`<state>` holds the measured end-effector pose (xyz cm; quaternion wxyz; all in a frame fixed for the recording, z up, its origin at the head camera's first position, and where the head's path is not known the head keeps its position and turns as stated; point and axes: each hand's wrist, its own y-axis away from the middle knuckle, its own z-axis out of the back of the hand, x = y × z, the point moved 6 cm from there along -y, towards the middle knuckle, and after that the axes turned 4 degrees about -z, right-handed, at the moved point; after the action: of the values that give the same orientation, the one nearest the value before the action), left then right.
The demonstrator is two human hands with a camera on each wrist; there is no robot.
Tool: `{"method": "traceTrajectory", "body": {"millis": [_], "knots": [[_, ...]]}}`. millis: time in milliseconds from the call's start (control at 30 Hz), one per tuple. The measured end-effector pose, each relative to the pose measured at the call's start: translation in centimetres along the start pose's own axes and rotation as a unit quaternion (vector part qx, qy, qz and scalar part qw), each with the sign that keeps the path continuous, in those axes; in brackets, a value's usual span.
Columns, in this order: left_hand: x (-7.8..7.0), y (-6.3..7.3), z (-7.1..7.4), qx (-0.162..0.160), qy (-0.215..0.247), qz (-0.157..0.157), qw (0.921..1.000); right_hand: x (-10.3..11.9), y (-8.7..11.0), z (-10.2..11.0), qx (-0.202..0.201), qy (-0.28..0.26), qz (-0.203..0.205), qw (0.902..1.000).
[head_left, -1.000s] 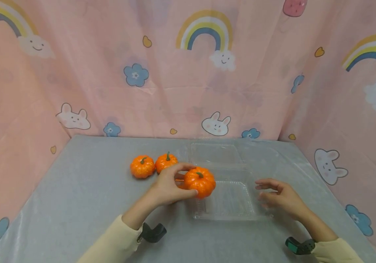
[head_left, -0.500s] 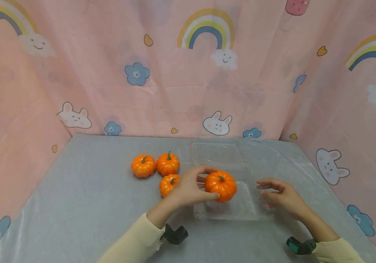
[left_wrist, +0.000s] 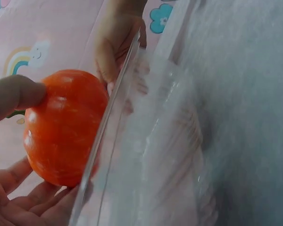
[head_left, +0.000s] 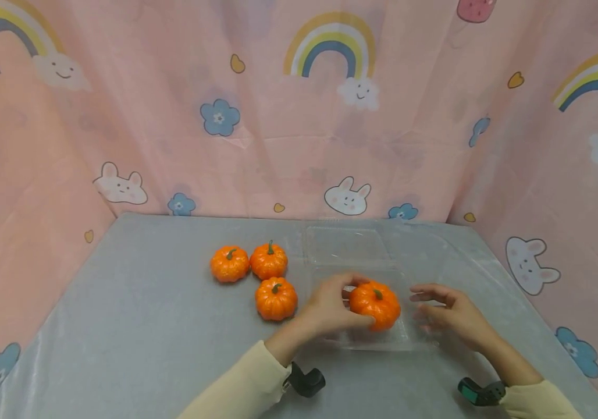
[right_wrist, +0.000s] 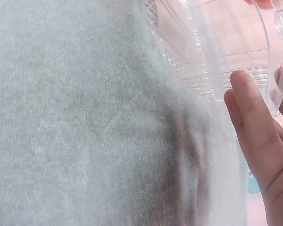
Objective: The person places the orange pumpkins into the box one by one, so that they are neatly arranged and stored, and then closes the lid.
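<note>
My left hand (head_left: 330,305) holds a small orange pumpkin (head_left: 374,306) with a green stem, thumb on one side and fingers on the other. The pumpkin is over the base of a clear plastic clamshell box (head_left: 351,345), whose lid (head_left: 343,247) lies folded back behind it. In the left wrist view the same pumpkin (left_wrist: 66,127) is at the box's rim (left_wrist: 118,89). Near the box's right side is my right hand (head_left: 453,314), fingers loosely bent with nothing in them. The right wrist view has its fingers (right_wrist: 257,110) by the ribbed box wall (right_wrist: 226,66).
Three more orange pumpkins stand left of the box: one at the far left (head_left: 230,264), one beside it (head_left: 269,261) and one nearer (head_left: 276,299). A grey cloth (head_left: 136,326) covers the table. A pink patterned curtain (head_left: 267,163) hangs around the back and sides.
My left hand has carried the pumpkin rightward and slightly nearer, over the box, uncovering the nearest of the other pumpkins. The right hand has stayed nearly still by the box.
</note>
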<state>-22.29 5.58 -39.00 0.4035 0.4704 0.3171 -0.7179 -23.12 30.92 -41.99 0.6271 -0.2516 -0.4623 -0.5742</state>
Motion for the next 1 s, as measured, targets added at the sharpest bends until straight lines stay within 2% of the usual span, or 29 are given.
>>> {"method": "traceTrajectory", "body": {"millis": [267, 533, 633, 767, 1000], "knots": [[0.2, -1.2, -1.9, 0.001, -0.027, 0.017, 0.9995, 0.3, 0.0, 0.0, -0.003, 0.007, 0.009, 0.9999], [0.2, -1.9, -3.3, 0.007, -0.066, 0.023, 0.9975, 0.1, 0.2, 0.0, -0.003, 0.000, 0.015, 0.9999], [0.3, -1.9, -3.7, 0.013, -0.074, 0.034, 0.9966, 0.0, 0.2, 0.0, -0.004, -0.001, 0.016, 0.9999], [0.5, -2.0, -4.0, 0.013, -0.069, 0.046, 0.9965, 0.1, 0.2, 0.0, -0.003, 0.001, 0.013, 0.9999], [0.8, -2.2, -4.3, 0.011, -0.080, 0.047, 0.9957, 0.2, 0.0, -0.1, -0.005, 0.010, 0.005, 0.9999]]}}
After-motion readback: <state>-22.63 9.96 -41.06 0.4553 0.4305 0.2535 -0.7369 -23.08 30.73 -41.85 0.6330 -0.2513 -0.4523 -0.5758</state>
